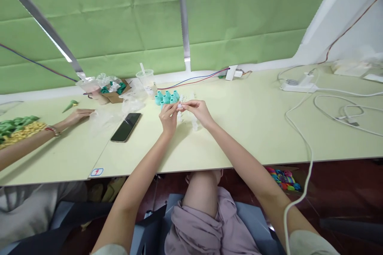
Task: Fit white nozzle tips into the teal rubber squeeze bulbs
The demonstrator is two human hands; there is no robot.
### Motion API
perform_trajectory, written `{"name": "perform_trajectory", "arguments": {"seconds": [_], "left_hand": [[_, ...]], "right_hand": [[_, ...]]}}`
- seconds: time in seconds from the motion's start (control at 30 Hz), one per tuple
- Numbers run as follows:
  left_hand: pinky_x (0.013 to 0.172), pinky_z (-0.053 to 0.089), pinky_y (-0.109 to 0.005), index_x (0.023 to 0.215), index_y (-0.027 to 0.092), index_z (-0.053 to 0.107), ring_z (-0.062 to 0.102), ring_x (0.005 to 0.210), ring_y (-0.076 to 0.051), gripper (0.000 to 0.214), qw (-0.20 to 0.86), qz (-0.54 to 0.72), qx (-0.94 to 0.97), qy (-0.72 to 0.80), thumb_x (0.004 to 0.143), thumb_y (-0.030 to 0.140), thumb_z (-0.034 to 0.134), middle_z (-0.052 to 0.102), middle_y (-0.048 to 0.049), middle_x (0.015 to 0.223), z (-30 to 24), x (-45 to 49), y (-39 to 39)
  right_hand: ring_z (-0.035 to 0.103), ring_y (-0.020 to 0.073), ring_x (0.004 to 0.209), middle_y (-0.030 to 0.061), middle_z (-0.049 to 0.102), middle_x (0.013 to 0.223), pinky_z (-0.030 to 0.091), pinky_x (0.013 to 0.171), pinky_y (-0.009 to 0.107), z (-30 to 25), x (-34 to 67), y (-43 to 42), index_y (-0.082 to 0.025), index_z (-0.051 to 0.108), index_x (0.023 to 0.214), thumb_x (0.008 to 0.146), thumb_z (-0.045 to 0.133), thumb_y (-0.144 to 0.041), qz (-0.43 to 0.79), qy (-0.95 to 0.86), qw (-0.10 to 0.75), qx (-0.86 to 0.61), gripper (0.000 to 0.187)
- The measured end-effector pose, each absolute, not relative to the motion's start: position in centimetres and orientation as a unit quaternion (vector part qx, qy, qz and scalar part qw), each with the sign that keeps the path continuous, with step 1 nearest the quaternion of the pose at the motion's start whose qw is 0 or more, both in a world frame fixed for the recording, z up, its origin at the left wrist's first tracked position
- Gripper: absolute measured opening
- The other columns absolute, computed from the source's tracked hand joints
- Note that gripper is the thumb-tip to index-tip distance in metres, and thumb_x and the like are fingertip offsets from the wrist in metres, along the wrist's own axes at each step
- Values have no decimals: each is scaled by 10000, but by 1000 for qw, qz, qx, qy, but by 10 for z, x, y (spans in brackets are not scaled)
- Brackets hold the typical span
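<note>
My left hand [169, 118] and my right hand [200, 110] meet above the table, fingertips pinched together around a small white piece [180, 105]. Its exact kind is too small to make out. Just behind and left of my fingers stands a cluster of turquoise bottle-shaped pieces [164, 97] with open tops. Several translucent white pieces [194, 123] lie on the tabletop beneath and around my hands, partly hidden by them.
A phone [126, 127] lies left of my hands, near clear plastic bags [131, 101]. Behind are a plastic cup with straw [146, 81] and a cardboard box [115, 95]. A co-worker's hand [79, 116] rests further left. A white cable [308, 147] hangs over the right edge from a power strip [299, 86].
</note>
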State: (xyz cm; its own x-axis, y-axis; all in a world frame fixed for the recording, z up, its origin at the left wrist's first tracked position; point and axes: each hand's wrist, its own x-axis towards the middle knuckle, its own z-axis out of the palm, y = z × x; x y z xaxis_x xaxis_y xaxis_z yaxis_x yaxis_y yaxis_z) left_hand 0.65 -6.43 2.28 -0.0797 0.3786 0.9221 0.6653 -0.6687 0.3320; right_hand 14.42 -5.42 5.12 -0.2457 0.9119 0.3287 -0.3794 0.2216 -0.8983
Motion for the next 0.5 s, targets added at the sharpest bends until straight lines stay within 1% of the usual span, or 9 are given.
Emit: {"name": "perform_trajectory", "arguments": {"seconds": [0.13, 0.2, 0.37, 0.5], "left_hand": [[713, 452, -312, 970, 237, 711, 589, 769, -157, 182, 120, -623, -667, -390, 861, 291, 576, 697, -34, 846, 21, 5, -62], [704, 453, -309, 976, 240, 709, 588, 760, -154, 177, 130, -626, -666, -384, 859, 272, 580, 698, -29, 840, 20, 4, -61], [687, 459, -306, 975, 247, 708, 582, 743, -149, 171, 140, -620, -675, -375, 852, 262, 590, 697, -20, 834, 20, 6, -63], [697, 461, -309, 980, 252, 708, 585, 749, -148, 176, 142, -622, -674, -373, 858, 269, 582, 697, -19, 844, 23, 7, -65]], "right_hand": [[677, 183, 719, 29, 724, 724, 511, 784, 326, 44, 138, -54, -196, 740, 771, 619, 760, -396, 538, -551, 584, -256, 251], [675, 182, 710, 28, 725, 732, 511, 779, 326, 41, 138, -52, -202, 743, 781, 622, 757, -404, 538, -551, 584, -257, 257], [646, 150, 645, 14, 709, 693, 505, 746, 305, 39, 138, -50, -196, 728, 709, 562, 793, -401, 576, -516, 586, -242, 260], [643, 136, 629, 0, 698, 694, 503, 732, 296, 40, 137, -52, -193, 700, 727, 525, 811, -407, 606, -479, 587, -243, 315]]}}
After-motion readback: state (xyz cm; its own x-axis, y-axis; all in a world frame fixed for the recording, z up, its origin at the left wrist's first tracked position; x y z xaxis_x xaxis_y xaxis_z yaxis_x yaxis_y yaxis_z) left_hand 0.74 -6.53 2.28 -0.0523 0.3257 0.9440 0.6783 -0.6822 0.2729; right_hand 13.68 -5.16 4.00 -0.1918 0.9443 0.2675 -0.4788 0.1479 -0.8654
